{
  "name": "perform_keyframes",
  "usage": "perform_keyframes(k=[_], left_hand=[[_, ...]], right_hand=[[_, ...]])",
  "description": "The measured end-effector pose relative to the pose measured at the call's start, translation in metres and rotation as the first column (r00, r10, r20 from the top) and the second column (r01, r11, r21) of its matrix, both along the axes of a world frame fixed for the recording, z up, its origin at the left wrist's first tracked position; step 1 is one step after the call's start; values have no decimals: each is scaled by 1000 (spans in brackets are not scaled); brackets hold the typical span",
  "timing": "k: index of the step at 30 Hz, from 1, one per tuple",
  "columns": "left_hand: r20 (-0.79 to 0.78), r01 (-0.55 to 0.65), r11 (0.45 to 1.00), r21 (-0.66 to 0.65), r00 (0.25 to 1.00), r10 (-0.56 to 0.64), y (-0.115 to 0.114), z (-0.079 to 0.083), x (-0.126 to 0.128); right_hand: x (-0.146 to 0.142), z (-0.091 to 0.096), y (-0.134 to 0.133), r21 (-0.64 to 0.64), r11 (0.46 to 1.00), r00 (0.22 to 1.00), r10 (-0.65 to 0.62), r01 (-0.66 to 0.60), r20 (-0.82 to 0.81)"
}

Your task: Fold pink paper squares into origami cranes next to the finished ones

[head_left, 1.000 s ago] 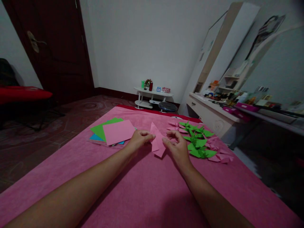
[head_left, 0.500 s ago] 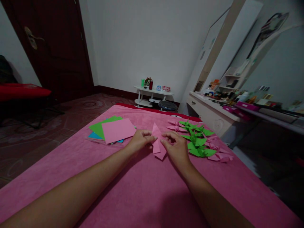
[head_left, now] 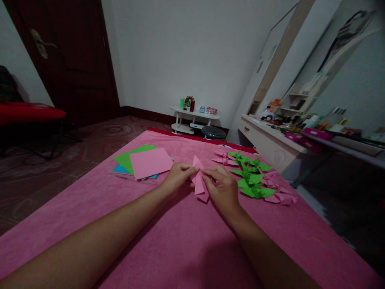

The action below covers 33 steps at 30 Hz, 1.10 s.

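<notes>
Between my hands is a piece of folded pink origami paper (head_left: 199, 185), long and narrow, its pointed end facing away from me. My left hand (head_left: 179, 176) pinches its left edge, thumb on top. On the other side my right hand (head_left: 221, 184) grips the right edge between thumb and fingers. Left of my hands lies a stack of square paper with a pink sheet (head_left: 150, 162) on top and green sheets (head_left: 122, 161) and blue ones showing beneath. To the right sit several folded paper cranes, green ones (head_left: 251, 178) and pink ones (head_left: 281, 197).
A pink cloth (head_left: 168, 245) covers the surface under my hands. Beyond its far edge stands a low white shelf (head_left: 195, 113) with small items. A dressing table (head_left: 270, 134) crowded with bottles is on the right, a red chair (head_left: 30, 113) on the left.
Both hands have shifted slightly on the folded paper; its lower flap now looks narrower, with the side edges turned inward. The view has tilted a little.
</notes>
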<state>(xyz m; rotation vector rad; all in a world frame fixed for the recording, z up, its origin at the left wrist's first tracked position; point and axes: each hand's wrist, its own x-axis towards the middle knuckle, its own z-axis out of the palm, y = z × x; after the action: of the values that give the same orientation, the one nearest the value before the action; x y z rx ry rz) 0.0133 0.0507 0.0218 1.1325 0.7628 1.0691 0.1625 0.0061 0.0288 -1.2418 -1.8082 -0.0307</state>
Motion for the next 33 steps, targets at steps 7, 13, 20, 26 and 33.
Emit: perform_keyframes(k=[7,13,20,26,33], left_hand=[[-16,-6,1000,25,1000,7,1,-3,-1],[-81,-18,999,48,996,22,2,-4,-1],[-130,-59,994,87,989,70,4,-6,-1],[-97,-182,973,139,976,196,7,-1,-4],[192,134,973,-188,977,-98,5,-11,1]], right_hand=[[1,-1,-1,94,995,964,-49,25,262],[-2,2,-4,147,988,883,-114,51,455],[-3,2,-4,140,989,902,-94,37,422],[4,-5,0,90,996,995,10,-19,102],[4,-9,2,153,982,993,117,-115,-10]])
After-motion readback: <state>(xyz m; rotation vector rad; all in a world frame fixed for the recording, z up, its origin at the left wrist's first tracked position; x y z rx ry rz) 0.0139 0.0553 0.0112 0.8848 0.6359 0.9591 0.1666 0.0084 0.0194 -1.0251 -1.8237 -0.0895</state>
